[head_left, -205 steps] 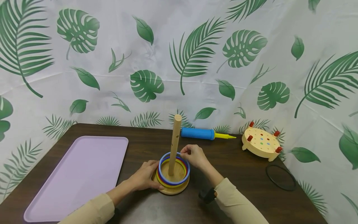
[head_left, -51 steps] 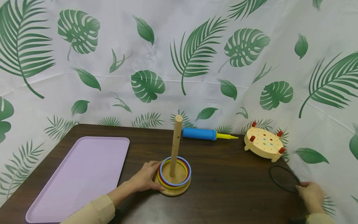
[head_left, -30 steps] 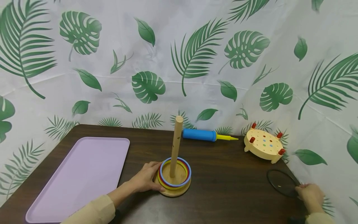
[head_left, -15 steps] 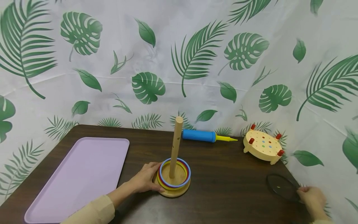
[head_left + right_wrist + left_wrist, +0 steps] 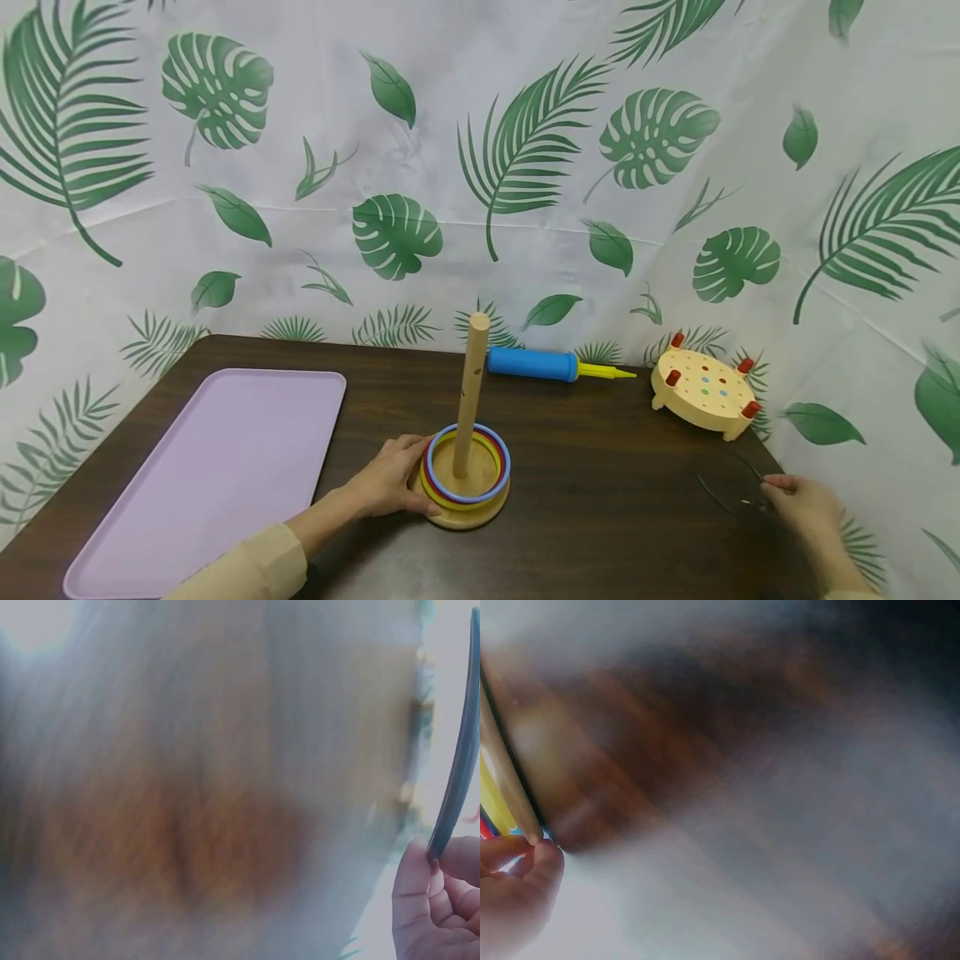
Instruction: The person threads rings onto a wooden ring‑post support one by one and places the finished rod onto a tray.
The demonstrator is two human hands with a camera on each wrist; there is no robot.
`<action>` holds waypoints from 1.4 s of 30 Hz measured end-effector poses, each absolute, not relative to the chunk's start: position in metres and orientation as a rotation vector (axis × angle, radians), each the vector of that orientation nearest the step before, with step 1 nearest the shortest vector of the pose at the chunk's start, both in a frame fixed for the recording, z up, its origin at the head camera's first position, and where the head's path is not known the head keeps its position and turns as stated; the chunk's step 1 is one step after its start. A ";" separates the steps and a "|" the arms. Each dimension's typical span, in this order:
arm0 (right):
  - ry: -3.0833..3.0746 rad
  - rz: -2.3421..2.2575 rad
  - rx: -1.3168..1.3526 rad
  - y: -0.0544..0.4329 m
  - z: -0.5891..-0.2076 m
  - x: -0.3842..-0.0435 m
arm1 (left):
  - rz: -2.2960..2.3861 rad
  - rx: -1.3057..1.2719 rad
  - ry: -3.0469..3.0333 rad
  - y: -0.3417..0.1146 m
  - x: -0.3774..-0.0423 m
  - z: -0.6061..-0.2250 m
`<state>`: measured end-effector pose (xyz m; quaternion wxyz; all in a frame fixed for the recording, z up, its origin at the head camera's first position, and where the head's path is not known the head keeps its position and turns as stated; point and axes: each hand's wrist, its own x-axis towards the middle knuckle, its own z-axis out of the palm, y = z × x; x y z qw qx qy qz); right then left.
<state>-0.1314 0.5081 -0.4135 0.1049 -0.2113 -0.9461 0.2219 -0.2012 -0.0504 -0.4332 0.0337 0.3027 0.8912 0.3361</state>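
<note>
A wooden peg stand stands upright at the middle of the table, on a round base. Around its peg lie stacked rings, with a light blue ring on top and red and yellow ones below. My left hand grips the left edge of the base between thumb and fingers; the left wrist view shows this pinch too. Over at the right edge, my right hand pinches a thin black ring between thumb and forefinger. In the head view that ring is blurred and partly lost against the dark table.
A lilac tray lies at the left. Near the back edge rests a blue hand pump with a yellow nozzle. A cream round pegged toy with red-tipped legs sits at the back right. A leaf-patterned cloth hangs behind.
My right hand has gone from the stacked rings to the right edge and taken hold of the black ring. The ring now tilts and shifts leftward with it. My left hand has stayed put.
</note>
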 end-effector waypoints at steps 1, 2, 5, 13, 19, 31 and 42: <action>-2.789 0.666 -0.614 0.504 -0.411 -0.134 | 1.035 0.929 2.741 -0.050 -0.201 -0.433; -2.783 0.683 -0.604 0.500 -0.408 -0.137 | 1.036 0.928 2.740 -0.050 -0.201 -0.433; -2.768 0.713 -0.546 0.485 -0.398 -0.145 | 1.035 0.926 2.742 -0.050 -0.201 -0.434; -2.674 0.935 -0.384 0.432 -0.365 -0.163 | 1.027 0.929 2.747 -0.050 -0.202 -0.435; -2.569 1.016 -0.205 0.394 -0.337 -0.175 | 1.036 0.927 2.741 -0.050 -0.201 -0.434; -2.342 1.489 0.072 0.304 -0.284 -0.197 | 1.027 0.932 2.745 -0.050 -0.202 -0.435; -2.264 1.628 0.343 0.236 -0.254 -0.209 | 1.023 0.922 2.748 -0.050 -0.202 -0.434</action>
